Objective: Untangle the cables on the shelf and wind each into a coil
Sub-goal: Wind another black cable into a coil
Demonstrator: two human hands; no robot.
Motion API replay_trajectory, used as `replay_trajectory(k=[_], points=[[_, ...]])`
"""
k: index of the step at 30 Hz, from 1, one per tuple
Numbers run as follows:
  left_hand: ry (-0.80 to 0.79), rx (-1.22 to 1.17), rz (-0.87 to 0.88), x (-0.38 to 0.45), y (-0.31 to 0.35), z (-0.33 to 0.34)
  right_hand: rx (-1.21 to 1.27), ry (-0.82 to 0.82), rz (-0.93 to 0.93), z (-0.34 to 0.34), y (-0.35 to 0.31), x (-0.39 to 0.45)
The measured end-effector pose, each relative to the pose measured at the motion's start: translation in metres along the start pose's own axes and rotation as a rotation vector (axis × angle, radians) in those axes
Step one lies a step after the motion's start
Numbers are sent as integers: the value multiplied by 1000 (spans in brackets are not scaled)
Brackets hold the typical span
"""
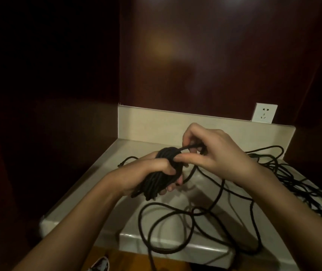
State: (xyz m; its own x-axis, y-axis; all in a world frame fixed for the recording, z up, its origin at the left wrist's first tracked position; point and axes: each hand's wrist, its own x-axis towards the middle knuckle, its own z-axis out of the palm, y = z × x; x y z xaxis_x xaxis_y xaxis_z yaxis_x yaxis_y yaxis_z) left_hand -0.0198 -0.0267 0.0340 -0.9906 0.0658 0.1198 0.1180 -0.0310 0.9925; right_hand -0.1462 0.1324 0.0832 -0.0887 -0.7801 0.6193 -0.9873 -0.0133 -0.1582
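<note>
wall socket (264,113) (white) | dark wood panels (214,55) | shoe (100,264)

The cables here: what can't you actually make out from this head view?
- Coil: the turn count blurs into one dark bundle, partly covered by the left hand.
- Loose cable: its loops run off the bottom edge.
- Tangle at right: dim, strands inseparable.
- Right hand: fingers hide its pinched strand.

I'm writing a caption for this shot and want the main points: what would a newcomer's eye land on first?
First, the two hands at centre: the left hand grips a bundle of wound black cable, while the right hand pinches a strand running off its top. Next, the loose black cable sprawled in loops over the pale shelf, some hanging past its front edge. Last, the white wall socket stands out at the back right against dark wood.
</note>
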Motion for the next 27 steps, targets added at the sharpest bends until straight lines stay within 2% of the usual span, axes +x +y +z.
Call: replay_trajectory(k=[3, 5, 7, 9, 11, 13, 14, 16, 18, 20, 21, 22, 25, 27], points=[[-30, -245, 62, 1, 0, -7, -35, -78, 1, 2, 7, -2], [-62, -278, 75, -1, 1, -8, -9, -93, 22, 5, 10, -6], [-28, -235, 62, -1, 1, -9, -33, -78, 48, 9, 13, -9], [35, -229, 62, 0, -2, -8, -201, -5, 1, 13, 14, -12], [100, -211, 88, 2, -4, -8, -494, 15, -20, 18, 7, -11], [234, -48, 104, 3, -6, -3, -745, -161, 105, 23, -13, -3], [305, 37, 111, 4, -6, 1, -788, -248, 206, 28, -22, 2], [418, 122, 134, 7, -7, 10, -705, -290, 395, 38, -37, 7], [495, 203, 187, 9, -4, 16, -384, -61, 414, 51, -46, 6], [481, 151, 238, 8, 0, 20, -86, 277, 282, 66, -49, -2], [466, 78, 243, 6, 1, 21, -12, 396, 226, 73, -49, -6], [460, 25, 242, 4, 2, 21, -2, 432, 190, 77, -46, -9], [453, -55, 263, -1, 4, 16, -207, 330, 120, 79, -29, -10], [446, -147, 277, -3, 7, 11, -218, 280, 64, 75, -15, -12]])
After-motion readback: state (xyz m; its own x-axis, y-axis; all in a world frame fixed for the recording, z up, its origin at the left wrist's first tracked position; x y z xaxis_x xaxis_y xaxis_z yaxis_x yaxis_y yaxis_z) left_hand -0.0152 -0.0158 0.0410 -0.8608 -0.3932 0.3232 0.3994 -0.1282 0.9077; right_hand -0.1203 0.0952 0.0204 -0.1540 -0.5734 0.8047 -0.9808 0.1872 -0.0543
